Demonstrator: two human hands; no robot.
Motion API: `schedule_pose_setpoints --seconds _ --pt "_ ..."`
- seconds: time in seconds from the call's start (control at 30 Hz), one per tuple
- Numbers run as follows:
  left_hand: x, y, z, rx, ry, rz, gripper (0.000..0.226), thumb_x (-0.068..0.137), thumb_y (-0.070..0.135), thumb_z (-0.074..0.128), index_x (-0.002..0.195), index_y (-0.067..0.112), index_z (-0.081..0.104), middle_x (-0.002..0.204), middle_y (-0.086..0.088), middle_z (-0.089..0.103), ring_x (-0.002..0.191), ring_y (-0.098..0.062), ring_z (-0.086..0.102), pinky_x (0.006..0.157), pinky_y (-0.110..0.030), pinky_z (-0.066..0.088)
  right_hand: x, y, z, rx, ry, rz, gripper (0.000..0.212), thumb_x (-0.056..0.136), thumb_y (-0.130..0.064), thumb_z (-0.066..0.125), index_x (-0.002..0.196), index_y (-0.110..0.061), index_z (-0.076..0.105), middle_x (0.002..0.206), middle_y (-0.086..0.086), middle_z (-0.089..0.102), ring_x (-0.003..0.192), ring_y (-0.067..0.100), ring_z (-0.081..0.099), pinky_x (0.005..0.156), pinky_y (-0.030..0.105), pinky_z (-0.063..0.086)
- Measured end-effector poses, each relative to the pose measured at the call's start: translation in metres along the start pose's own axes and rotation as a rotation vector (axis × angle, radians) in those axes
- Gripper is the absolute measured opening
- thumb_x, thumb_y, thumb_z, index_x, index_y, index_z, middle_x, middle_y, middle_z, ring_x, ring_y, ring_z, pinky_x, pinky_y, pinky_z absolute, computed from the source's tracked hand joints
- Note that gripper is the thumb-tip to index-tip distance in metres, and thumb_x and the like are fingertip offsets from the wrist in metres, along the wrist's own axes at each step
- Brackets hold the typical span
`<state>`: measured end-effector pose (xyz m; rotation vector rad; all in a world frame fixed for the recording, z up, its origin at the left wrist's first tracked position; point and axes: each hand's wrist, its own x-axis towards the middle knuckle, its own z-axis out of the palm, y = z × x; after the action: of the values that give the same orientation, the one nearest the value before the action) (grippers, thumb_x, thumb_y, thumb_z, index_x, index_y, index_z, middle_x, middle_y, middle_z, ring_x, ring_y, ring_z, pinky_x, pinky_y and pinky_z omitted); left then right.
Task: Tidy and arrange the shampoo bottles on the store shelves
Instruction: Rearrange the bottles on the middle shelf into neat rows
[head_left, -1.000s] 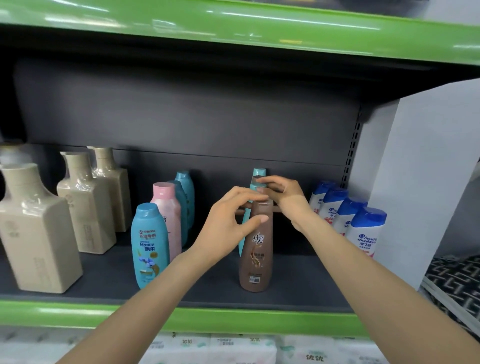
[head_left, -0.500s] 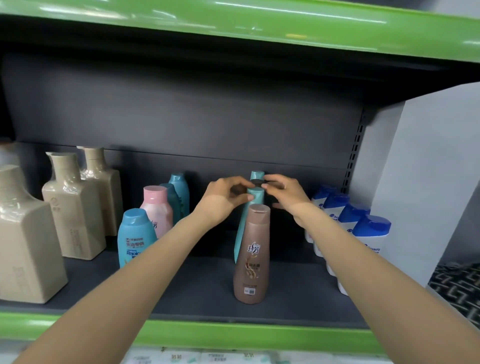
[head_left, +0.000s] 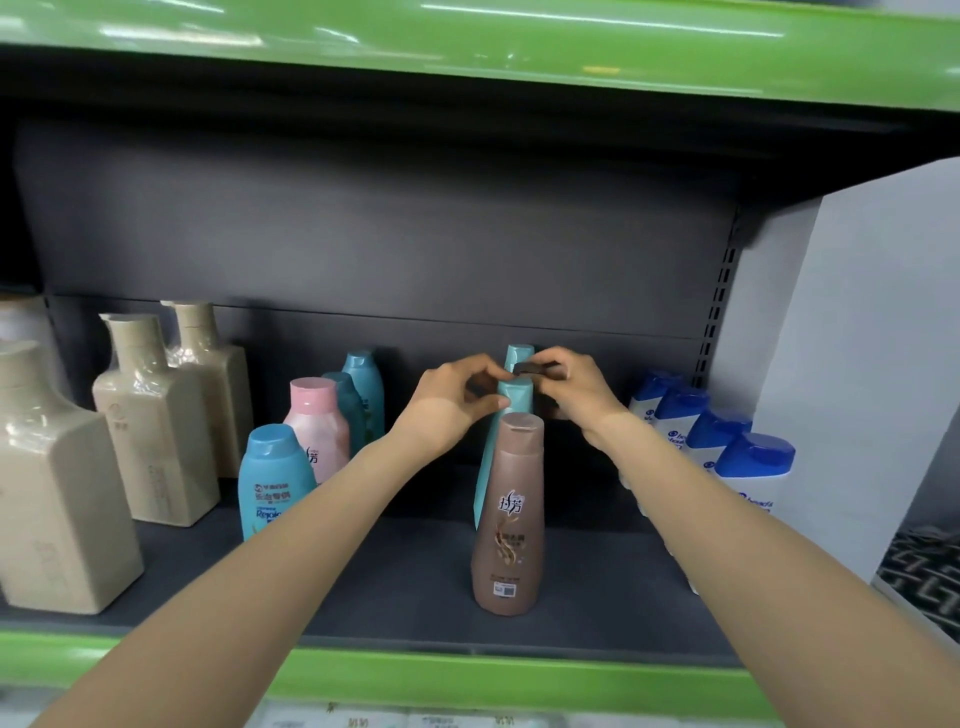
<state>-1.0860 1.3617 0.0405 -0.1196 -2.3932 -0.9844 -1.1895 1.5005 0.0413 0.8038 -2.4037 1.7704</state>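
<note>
Dark grey shelf (head_left: 363, 582) with green front edge, dark back panel, green shelf lip above. White upright panel (head_left: 857, 338) closes off the right end; patterned flooring beyond it at lower right.

Brown bottle (head_left: 508, 514) stands upright near the shelf front, centre. Directly behind it a teal bottle (head_left: 511, 410), with another teal cap further back. Left hand (head_left: 449, 408) reaches in at the teal bottle's cap, fingers curled, thumb and forefinger pinching toward the cap area. Right hand (head_left: 576, 389) on the other side, fingers pinching a small dark piece just above the teal cap; what it is, cannot tell.

Left of centre: light-blue bottle (head_left: 272, 480), pink-capped bottle (head_left: 314, 428), two more teal ones behind. Far left: beige square bottles (head_left: 150, 421) in rows. Right: row of white bottles with blue caps (head_left: 753, 467) running front to back beside the white panel.
</note>
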Motion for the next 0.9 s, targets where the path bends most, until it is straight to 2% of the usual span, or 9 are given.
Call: schedule_pose_setpoints --seconds 0.1,0.2,0.27,0.33,0.43,0.53,0.6,0.67,0.9 --pt "0.001 0.005 -0.002 0.038 -0.008 -0.006 0.021 0.082 0.015 0.069 0.103 0.016 0.065 0.097 0.002 0.065 0.088 -0.013 0.058 0.08 -0.016 0.041 -0.008 -0.003 -0.01 -0.022 0.056 -0.001 0.014 0.082 -0.011 0.07 0.091 -0.017 0.063 0.093 0.01 0.066 0.092 0.026 0.062 0.084 0.048 0.052" --pt "0.002 0.01 -0.008 0.074 -0.036 -0.039 0.03 0.084 0.021 0.067 0.113 0.017 0.061 0.099 0.006 0.061 0.093 -0.01 0.055 0.076 -0.008 0.034 -0.021 -0.012 -0.019 -0.066 0.112 -0.026 0.014 0.081 -0.014 0.072 0.089 -0.019 0.062 0.086 0.003 0.064 0.085 0.019 0.06 0.075 0.036 0.051" --pt "0.004 0.013 -0.014 0.106 -0.038 -0.058 0.034 0.087 0.027 0.064 0.119 0.019 0.058 0.107 0.001 0.064 0.101 -0.015 0.057 0.079 -0.012 0.035 -0.031 -0.018 -0.027 -0.121 0.141 -0.058 0.015 0.082 -0.014 0.071 0.095 -0.016 0.063 0.086 0.002 0.063 0.081 0.016 0.057 0.066 0.027 0.046" --pt "0.006 0.019 -0.018 0.11 0.013 -0.054 0.031 0.088 0.029 0.061 0.117 0.018 0.059 0.112 -0.005 0.066 0.106 -0.019 0.059 0.083 -0.018 0.037 -0.044 -0.024 -0.034 -0.18 0.166 -0.093 0.018 0.083 -0.015 0.07 0.1 -0.012 0.064 0.087 0.001 0.063 0.079 0.014 0.056 0.059 0.018 0.042" --pt "0.004 0.039 -0.019 0.07 0.085 0.002 0.026 0.089 0.027 0.061 0.11 0.013 0.063 0.106 -0.003 0.067 0.096 -0.013 0.059 0.083 -0.014 0.037 -0.061 -0.03 -0.046 -0.192 0.218 -0.121 0.019 0.084 -0.014 0.07 0.102 -0.01 0.065 0.08 -0.001 0.062 0.068 0.006 0.054 0.051 0.006 0.038" --pt "-0.003 0.066 -0.012 0.023 0.096 0.103 0.023 0.089 0.025 0.061 0.106 0.01 0.065 0.101 -0.004 0.069 0.091 -0.013 0.061 0.085 -0.018 0.045 -0.075 -0.04 -0.057 -0.167 0.229 -0.13 0.019 0.084 -0.016 0.069 0.101 -0.01 0.064 0.075 -0.008 0.062 0.073 0.01 0.059 0.062 0.015 0.045" --pt "-0.01 0.082 -0.005 0.005 0.086 0.175 0.021 0.089 0.025 0.061 0.106 0.013 0.064 0.101 -0.001 0.068 0.088 -0.009 0.061 0.078 -0.011 0.043 -0.087 -0.048 -0.065 -0.15 0.236 -0.131 0.02 0.085 -0.02 0.069 0.103 -0.013 0.064 0.081 -0.007 0.065 0.085 0.015 0.063 0.072 0.031 0.054" --pt "-0.02 0.097 0.003 -0.005 0.063 0.236 0.025 0.089 0.025 0.061 0.111 0.014 0.062 0.104 0.002 0.066 0.087 -0.005 0.058 0.074 -0.005 0.038 -0.1 -0.055 -0.071 -0.078 0.257 -0.122 0.018 0.085 -0.022 0.068 0.102 -0.017 0.064 0.089 -0.002 0.065 0.092 0.019 0.064 0.074 0.042 0.058" --pt "-0.046 0.113 0.037 -0.044 -0.121 0.217 0.041 0.086 0.025 0.065 0.123 0.014 0.052 0.114 0.0 0.064 0.101 -0.01 0.06 0.086 -0.02 0.047 -0.132 -0.064 -0.088 0.061 0.291 -0.056 0.023 0.087 -0.022 0.067 0.106 -0.011 0.066 0.098 0.006 0.067 0.092 0.02 0.066 0.063 0.034 0.059"
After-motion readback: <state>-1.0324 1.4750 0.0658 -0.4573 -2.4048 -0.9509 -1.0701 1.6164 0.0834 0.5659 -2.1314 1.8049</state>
